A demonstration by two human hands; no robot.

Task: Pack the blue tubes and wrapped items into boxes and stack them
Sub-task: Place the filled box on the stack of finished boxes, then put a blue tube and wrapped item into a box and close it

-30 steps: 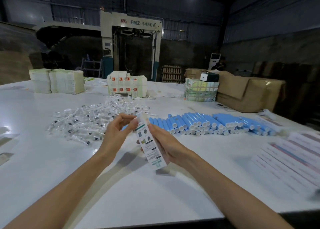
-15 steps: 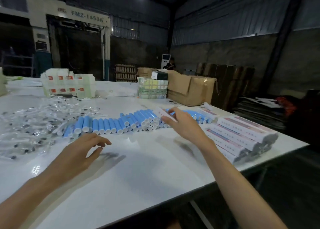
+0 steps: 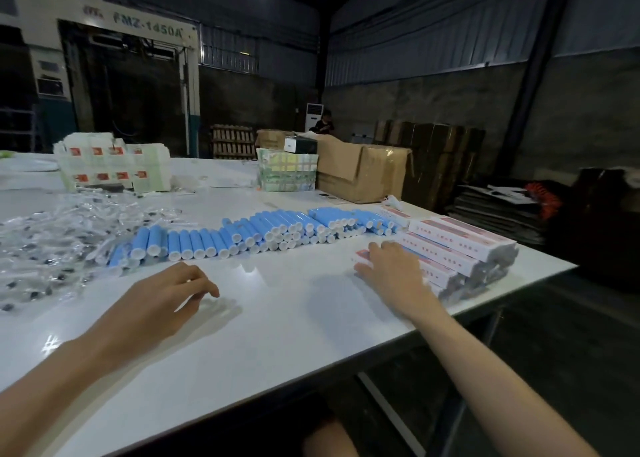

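A long row of blue tubes (image 3: 263, 231) with white caps lies across the middle of the white table (image 3: 294, 318). To its left spreads a heap of clear wrapped items (image 3: 52, 242). Packed white boxes with red print (image 3: 460, 242) are stacked at the table's right edge. My right hand (image 3: 391, 269) lies flat on one box (image 3: 360, 255) at the near left end of that stack. My left hand (image 3: 162, 294) hovers just above the bare tabletop with loosely curled fingers and holds nothing.
Further back stand a white bundle with red labels (image 3: 110, 166), a green wrapped bundle (image 3: 287, 172) and a brown carton (image 3: 363, 176). The table's edge runs diagonally just right of the stack, with dark floor beyond. A person sits far behind the carton.
One second ago both hands held a box upright. My right hand carried it right and set it down at the stack; my left hand let go and sank toward the table. The view swung right.
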